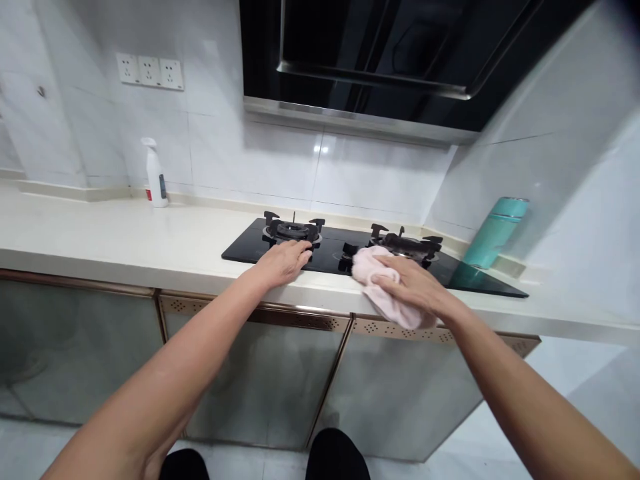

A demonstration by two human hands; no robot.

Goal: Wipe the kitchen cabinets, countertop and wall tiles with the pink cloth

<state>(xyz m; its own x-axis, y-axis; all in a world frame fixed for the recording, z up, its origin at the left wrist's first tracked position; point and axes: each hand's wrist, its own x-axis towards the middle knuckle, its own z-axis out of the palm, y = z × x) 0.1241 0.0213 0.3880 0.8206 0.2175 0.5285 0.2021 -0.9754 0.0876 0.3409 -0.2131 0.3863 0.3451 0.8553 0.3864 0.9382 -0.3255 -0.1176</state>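
One pale-pink fabric cloth (373, 265), bunched probably for firmer hold, is gripped by the right hand (413, 281) at the front of the black glass hob (243, 245); the empty left hand (283, 262), loosely relaxed, rests there, perhaps for balance.

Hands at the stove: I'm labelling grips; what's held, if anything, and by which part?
The right hand holds a pink cloth by its bunched upper part; the left hand holds nothing.

Behind our fingers (303, 249), our two forearms (186, 363) are bare. Well below the fingers, our shoes or trouser legs (337, 457), we cannot tell which, show plain black and rounded.
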